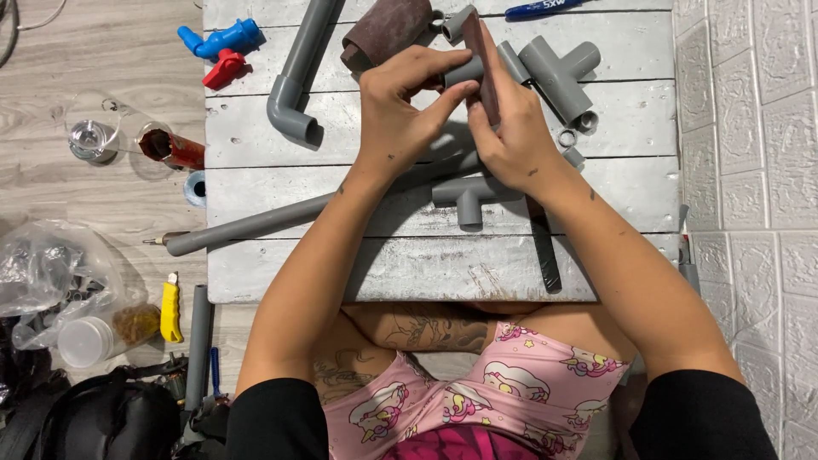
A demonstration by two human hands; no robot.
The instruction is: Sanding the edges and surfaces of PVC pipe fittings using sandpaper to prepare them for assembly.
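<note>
2 hands meet over the far half of the grey board (426,264): left hand (396,119) pinches a short grey pipe piece (463,71), right hand (511,136) grips brown sandpaper strip (482,64) against it.

A low grey plank table (511,273) carries pipe parts: an elbow pipe (294,81) at eleven o'clock, tee fittings (558,72) at one o'clock, another tee (467,198) at centre, a long pipe (256,226) toward nine o'clock and sandpaper roll (383,30) at twelve.
</note>
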